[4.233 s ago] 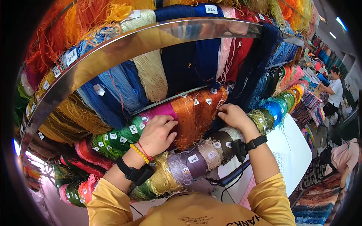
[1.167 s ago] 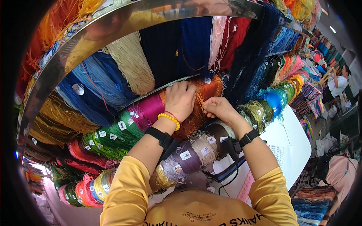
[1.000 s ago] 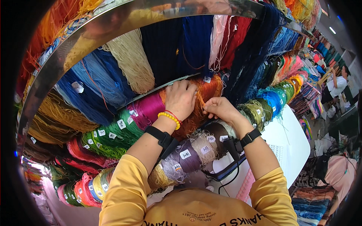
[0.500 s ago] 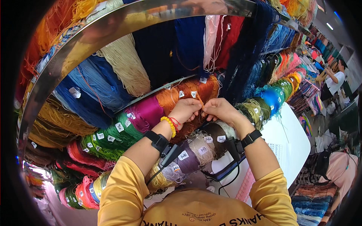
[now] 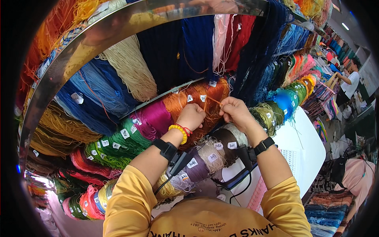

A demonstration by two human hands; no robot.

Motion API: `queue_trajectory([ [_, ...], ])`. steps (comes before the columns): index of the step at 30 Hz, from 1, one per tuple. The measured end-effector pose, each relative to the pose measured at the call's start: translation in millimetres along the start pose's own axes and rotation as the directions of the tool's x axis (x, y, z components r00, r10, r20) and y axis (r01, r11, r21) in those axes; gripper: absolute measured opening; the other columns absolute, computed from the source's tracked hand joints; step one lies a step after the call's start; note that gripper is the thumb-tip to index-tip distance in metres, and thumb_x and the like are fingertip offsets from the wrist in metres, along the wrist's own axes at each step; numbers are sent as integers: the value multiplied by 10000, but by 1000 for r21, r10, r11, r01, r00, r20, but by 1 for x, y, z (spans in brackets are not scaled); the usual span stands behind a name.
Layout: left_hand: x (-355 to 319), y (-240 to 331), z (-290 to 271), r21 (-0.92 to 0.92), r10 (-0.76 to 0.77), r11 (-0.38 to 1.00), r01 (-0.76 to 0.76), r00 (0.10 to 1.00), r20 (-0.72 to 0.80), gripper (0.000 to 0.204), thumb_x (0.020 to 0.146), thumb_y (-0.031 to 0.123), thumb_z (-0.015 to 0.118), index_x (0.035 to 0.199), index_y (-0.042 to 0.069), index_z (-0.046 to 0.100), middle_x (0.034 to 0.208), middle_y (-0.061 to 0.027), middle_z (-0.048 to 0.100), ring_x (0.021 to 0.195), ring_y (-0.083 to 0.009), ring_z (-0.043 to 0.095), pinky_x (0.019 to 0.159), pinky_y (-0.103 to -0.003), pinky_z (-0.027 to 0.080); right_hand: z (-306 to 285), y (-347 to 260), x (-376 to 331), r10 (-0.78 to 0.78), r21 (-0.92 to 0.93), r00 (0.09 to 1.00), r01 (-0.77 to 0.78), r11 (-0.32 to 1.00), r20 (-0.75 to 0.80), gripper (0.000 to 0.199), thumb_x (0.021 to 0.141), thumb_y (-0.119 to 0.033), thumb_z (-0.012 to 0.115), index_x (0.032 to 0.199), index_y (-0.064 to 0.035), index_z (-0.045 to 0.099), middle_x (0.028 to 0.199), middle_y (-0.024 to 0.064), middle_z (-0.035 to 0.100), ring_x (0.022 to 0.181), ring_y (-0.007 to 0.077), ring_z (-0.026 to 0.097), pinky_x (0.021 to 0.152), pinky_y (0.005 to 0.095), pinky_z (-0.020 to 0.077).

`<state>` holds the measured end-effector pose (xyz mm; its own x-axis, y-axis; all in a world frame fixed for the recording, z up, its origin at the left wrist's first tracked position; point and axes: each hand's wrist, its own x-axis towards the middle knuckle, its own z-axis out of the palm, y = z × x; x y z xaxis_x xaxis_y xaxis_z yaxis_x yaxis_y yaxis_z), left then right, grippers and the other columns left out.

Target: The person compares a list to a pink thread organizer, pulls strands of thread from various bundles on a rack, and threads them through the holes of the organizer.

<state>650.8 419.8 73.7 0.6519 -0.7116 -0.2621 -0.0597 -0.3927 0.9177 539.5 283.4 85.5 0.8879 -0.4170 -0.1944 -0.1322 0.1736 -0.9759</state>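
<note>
Both hands work at the orange thread skeins (image 5: 178,102) in the middle of the row. My left hand (image 5: 191,117) is closed in a pinch, with a short orange strand (image 5: 214,100) rising from its fingers and bending over toward the right. The strand's other end is pinched between the thumb and forefinger of my right hand (image 5: 237,112). Small white paper tags (image 5: 203,98) sit on the orange skeins just above the hands. My left fingertips are partly turned away from view.
Magenta skeins (image 5: 153,119) and green skeins (image 5: 112,138) continue the row leftward. Blue, cream and red hanks hang behind a curved metal rail (image 5: 79,41). Nearer me lies another row with purple skeins (image 5: 197,165). A white table (image 5: 306,146) stands right; a person (image 5: 350,81) is farther off.
My hands have moved apart, the right one going rightward and the left slightly down and left. The orange strand now stretches in a bend between them.
</note>
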Motion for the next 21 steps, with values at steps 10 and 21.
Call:
queue_trajectory([
  [10, -9, 41, -9, 782, 768, 372, -500, 639, 44, 373, 690, 149, 607, 1026, 16, 515, 1008, -155, 520, 958, -288, 477, 801, -348, 388, 5, -9, -10, -45, -222, 999, 43, 974, -3, 107, 796, -138, 555, 789, -31, 549, 586, -2, 509, 494, 59, 459, 432, 193, 364],
  [21, 20, 24, 10, 955, 743, 233, -186, 667, -51, 422, 798, 299, 467, 1115, 20, 482, 1036, -111, 536, 975, -242, 487, 834, -373, 344, 7, 8, -8, -267, -486, 958, 283, 827, 103, 125, 793, -133, 537, 767, -11, 534, 567, 40, 509, 524, 80, 457, 493, 249, 381],
])
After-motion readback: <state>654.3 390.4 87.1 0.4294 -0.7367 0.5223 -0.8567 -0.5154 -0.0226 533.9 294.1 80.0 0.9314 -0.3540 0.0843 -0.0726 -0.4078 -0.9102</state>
